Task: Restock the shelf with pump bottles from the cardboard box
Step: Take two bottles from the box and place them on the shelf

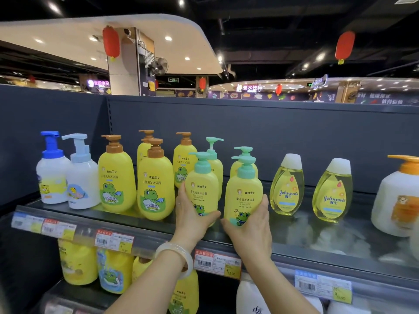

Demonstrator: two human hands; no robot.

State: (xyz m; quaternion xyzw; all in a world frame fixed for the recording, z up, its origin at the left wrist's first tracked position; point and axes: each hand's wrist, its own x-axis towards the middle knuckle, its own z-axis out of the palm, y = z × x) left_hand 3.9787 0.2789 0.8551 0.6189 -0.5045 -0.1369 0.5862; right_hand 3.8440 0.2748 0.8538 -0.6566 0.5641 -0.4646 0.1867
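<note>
Two yellow pump bottles with mint-green pumps stand at the front of the grey top shelf [317,250]. My left hand [192,217] grips the left bottle [201,189] round its base. My right hand [251,225] grips the right bottle [243,191] from below and from its right side. Two more green-pump bottles [243,159] stand right behind them. The cardboard box is out of view.
Left of my hands stand several yellow bottles with brown pumps [155,180] and two white foam-pump bottles [65,175]. To the right are two clear yellow Johnson's bottles [286,185] and a white bottle with an orange pump [399,196]. Price tags [216,262] line the shelf edge; lower shelves hold more bottles.
</note>
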